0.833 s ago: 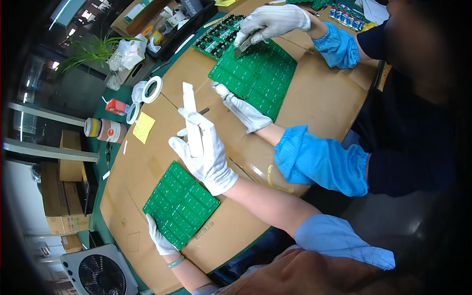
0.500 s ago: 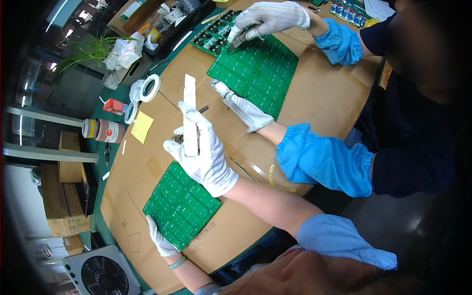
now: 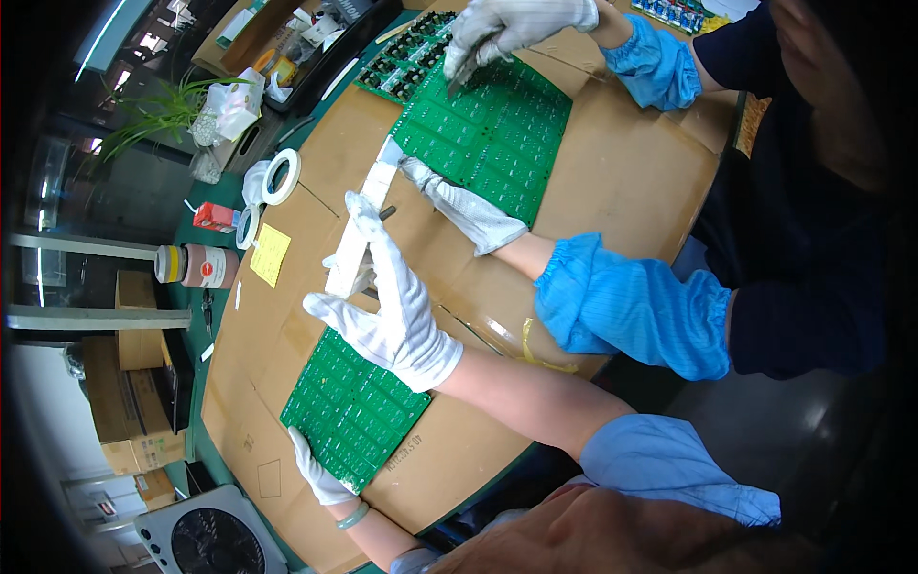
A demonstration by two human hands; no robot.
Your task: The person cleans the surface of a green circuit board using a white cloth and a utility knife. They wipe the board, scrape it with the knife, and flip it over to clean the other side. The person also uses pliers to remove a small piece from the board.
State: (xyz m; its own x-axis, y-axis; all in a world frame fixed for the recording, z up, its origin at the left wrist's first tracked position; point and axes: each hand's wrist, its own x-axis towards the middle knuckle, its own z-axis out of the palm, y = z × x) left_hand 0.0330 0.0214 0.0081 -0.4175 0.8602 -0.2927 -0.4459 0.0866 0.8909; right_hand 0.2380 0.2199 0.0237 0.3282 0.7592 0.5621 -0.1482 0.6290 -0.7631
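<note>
My left hand (image 3: 320, 471), in a white glove, grips the lower left corner of a green circuit board panel (image 3: 359, 407). My right hand (image 3: 397, 320), also gloved, is raised above that panel's far edge, holding a long flat white strip (image 3: 356, 251). Its index finger lies over the strip, the thumb stands apart, and the other fingers are partly hidden. The strip slants away to the right, its far end close to a co-worker's gloved hand (image 3: 469, 210). A short dark rod (image 3: 387, 212) shows beside the strip; I cannot tell whether I hold it.
A co-worker in blue sleeve covers (image 3: 612, 306) handles a larger green panel (image 3: 497, 134), a dark tool in the other hand (image 3: 512, 27). A board with components (image 3: 411, 62) adjoins it. Tape rolls (image 3: 281, 177), a yellow note (image 3: 272, 254), a jar (image 3: 206, 266) and a fan (image 3: 215, 540) line the left side.
The white strip has tilted, its far end swinging right toward the co-worker's panel and its near end shifting left. My right thumb has moved slightly left; my left hand stays at the panel.
</note>
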